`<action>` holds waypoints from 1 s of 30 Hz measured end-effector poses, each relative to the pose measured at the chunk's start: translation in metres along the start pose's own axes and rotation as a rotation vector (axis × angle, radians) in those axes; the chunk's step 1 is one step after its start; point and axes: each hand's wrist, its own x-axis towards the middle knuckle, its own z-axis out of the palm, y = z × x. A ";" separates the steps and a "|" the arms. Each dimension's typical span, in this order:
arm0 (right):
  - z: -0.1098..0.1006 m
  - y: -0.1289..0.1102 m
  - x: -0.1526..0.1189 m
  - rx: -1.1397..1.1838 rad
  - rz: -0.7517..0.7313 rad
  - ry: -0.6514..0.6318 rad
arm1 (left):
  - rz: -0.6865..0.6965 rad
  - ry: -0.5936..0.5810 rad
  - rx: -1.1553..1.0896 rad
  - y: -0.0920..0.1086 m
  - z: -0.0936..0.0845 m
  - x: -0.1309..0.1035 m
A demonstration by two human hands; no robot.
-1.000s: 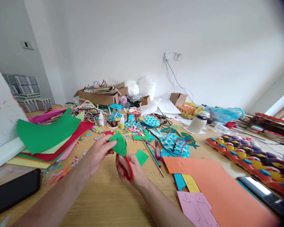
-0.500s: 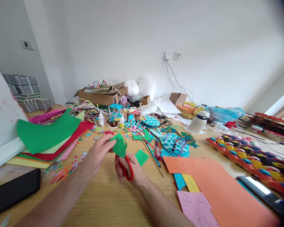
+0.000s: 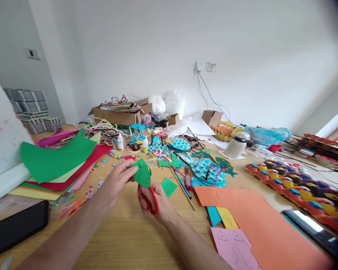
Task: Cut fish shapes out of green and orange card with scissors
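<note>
My left hand pinches a small green paper piece with pencil marks by its left edge, above the middle of the table. Red-handled scissors are in my right hand, its fingers through and around the loops. The blades are mostly hidden behind the green paper, at its lower end. A narrow cut strip curls along the right side of the piece. Another green paper piece lies on the table just right of my right hand.
Stacked coloured sheets and a black phone lie left. Orange paper, drawn-on pink paper and a painted egg tray lie right. Pencils, glue bottles, paper scraps and blue crafts are beyond my hands.
The green paper and my hands have barely shifted; the scissors' handles have turned very slightly. Both hands keep their hold.
</note>
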 end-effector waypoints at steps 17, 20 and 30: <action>0.005 -0.010 -0.002 -0.051 0.074 0.039 | 0.014 0.015 -0.025 -0.002 -0.002 0.000; 0.006 -0.011 -0.002 -0.058 0.070 0.045 | 0.009 0.003 -0.029 -0.001 -0.002 0.000; 0.007 -0.013 -0.002 -0.075 0.088 0.033 | -0.034 -0.001 0.006 0.005 -0.005 -0.001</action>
